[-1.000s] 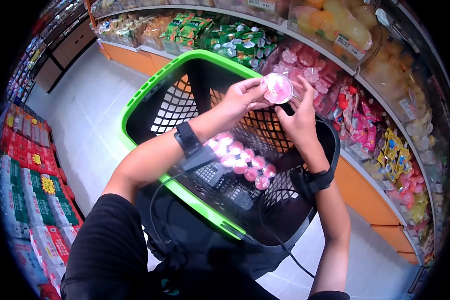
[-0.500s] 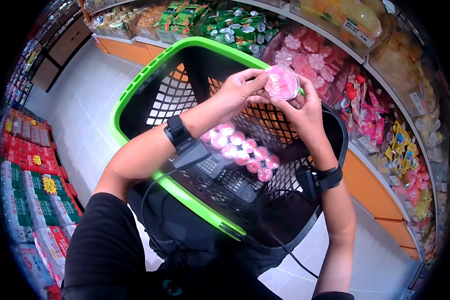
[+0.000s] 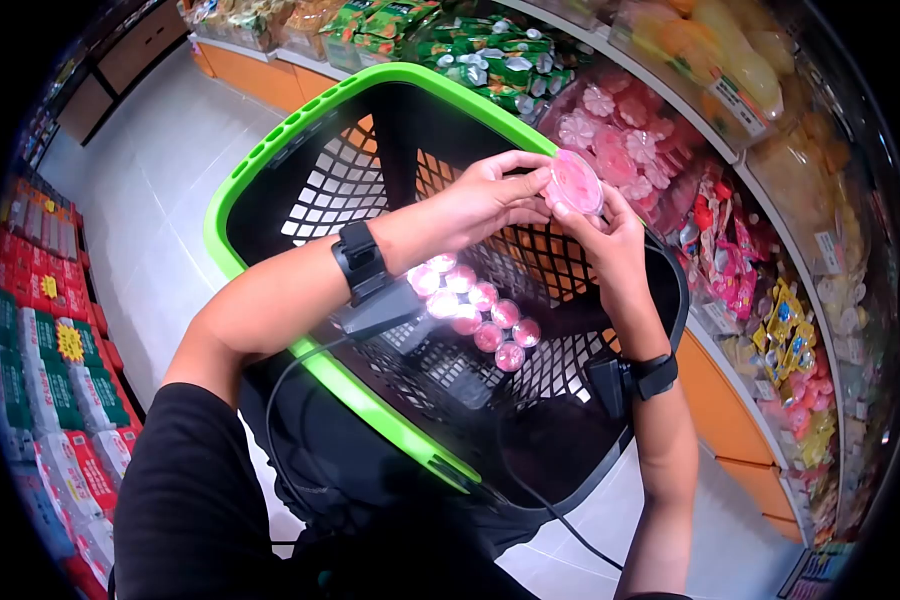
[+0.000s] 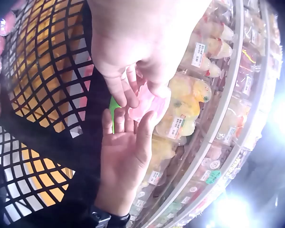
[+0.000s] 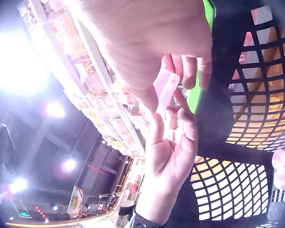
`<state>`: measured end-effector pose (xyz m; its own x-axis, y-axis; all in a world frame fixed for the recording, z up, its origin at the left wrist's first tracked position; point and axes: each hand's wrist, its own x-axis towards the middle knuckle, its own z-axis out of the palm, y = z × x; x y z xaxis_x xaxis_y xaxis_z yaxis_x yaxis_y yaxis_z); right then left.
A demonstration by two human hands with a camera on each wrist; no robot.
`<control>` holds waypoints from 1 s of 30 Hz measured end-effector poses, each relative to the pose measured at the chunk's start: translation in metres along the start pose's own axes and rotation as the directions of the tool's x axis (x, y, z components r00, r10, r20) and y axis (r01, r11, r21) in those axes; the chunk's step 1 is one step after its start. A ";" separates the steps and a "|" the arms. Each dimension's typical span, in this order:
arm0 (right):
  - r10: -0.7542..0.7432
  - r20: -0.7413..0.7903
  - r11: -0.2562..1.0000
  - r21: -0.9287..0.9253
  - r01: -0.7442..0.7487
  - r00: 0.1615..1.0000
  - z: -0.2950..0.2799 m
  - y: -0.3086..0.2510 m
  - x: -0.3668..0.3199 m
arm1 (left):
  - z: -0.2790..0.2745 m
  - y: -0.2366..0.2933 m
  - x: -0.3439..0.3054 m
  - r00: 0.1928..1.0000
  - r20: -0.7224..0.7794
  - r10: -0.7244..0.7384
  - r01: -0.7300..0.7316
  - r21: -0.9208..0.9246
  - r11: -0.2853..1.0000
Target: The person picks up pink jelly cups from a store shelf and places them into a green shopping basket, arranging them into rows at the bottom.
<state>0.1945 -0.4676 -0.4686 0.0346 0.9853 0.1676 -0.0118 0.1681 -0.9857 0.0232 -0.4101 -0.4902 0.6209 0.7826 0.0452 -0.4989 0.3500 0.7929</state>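
A round pink jelly cup [image 3: 576, 184] with a clear flat lid is held up over the far side of the shopping basket [image 3: 215, 225]. My left hand [image 3: 480, 205] pinches its near left edge between thumb and fingers. From the other side, my right hand [image 3: 615, 240] holds it too, thumb at the lower rim and fingers behind. In the right wrist view the pink cup [image 5: 166, 89] appears edge-on between both hands. Two rows of similar pink cups [image 3: 484, 296] lie at the bottom of the black mesh basket, partly hidden behind my left forearm.
Beyond the basket, a shelf bin holds flower-shaped pink cups [image 3: 625, 130]. Green snack packs [image 3: 490, 60] and wrapped sweets [image 3: 720, 235] flank it. Stacked cartons [image 3: 60, 370] stand to the left across the tiled floor [image 3: 155, 220]. Cables run from both wrist cameras.
The cup has been turned from facing the head camera to a more slanted angle. Both hands stay on it, and the right hand's fingers have closed in around its edge.
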 end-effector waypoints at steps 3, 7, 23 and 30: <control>0.066 -0.044 0.995 -0.077 -0.069 0.997 -0.002 0.006 0.002 | -0.015 -0.009 0.006 0.997 0.048 -0.065 0.065 0.008 0.998; 0.031 -0.079 0.987 -0.155 -0.044 0.996 0.001 0.023 0.001 | -0.018 -0.018 0.005 0.996 0.017 -0.090 0.091 -0.048 0.995; 0.165 0.142 0.379 -0.923 0.070 0.976 -0.009 0.075 0.008 | -0.068 -0.058 0.018 0.895 -0.080 -0.440 0.441 0.321 0.838; 0.583 0.133 -0.126 -0.960 0.251 0.802 0.045 0.105 0.042 | -0.075 -0.057 0.000 0.984 -0.124 -0.124 0.078 0.943 -0.324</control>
<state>0.1500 -0.4071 -0.5643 -0.1125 0.8920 -0.4378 0.9691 0.1958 0.1498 0.0061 -0.3916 -0.5810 0.5982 0.7908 -0.1293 0.7802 -0.5380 0.3192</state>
